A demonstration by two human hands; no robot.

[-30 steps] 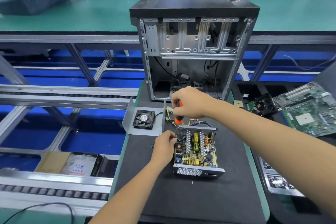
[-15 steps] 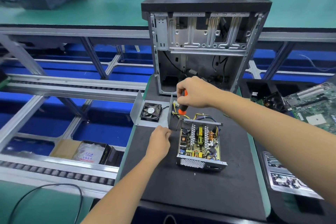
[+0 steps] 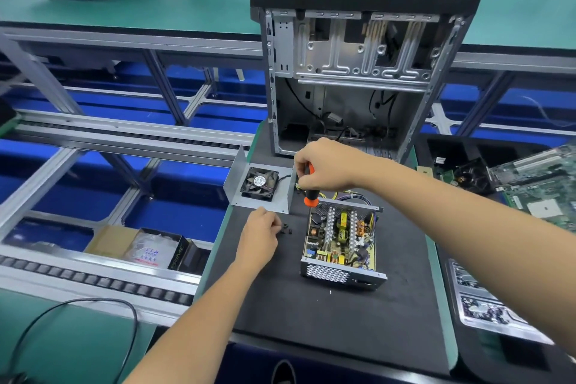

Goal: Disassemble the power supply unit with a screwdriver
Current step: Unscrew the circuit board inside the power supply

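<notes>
An emptied computer case (image 3: 358, 72) stands upright at the far edge of a black mat (image 3: 311, 321) on the desk (image 3: 436, 274), its open side facing the camera and loose cables lying in its base. In front of it, near the middle of the mat, sits the power supply unit (image 3: 341, 243), lid off, its circuit board exposed: two rows of silver heat-sink fins, a yellow transformer, copper coils, dark capacitors, a perforated grille on the near wall and coloured wires trailing from the far end. Just to its left lies the removed metal cover (image 3: 258, 184), inner face up, a black fan (image 3: 259, 182) fixed in it. A green motherboard (image 3: 542, 184) rests well apart at the right.

The person's right hand (image 3: 327, 168) grips an orange-and-black screwdriver (image 3: 310, 188), held upright over the unit's far left corner; its tip is hidden. The left hand (image 3: 260, 232) rests on the mat with fingers curled beside a few small black screws (image 3: 287, 229); whether it pinches one cannot be told.

The work appears to stand between the cover's removal and the freeing of the board. The next move likely calls for seating the tip squarely in a board screw while the unit is steadied.
</notes>
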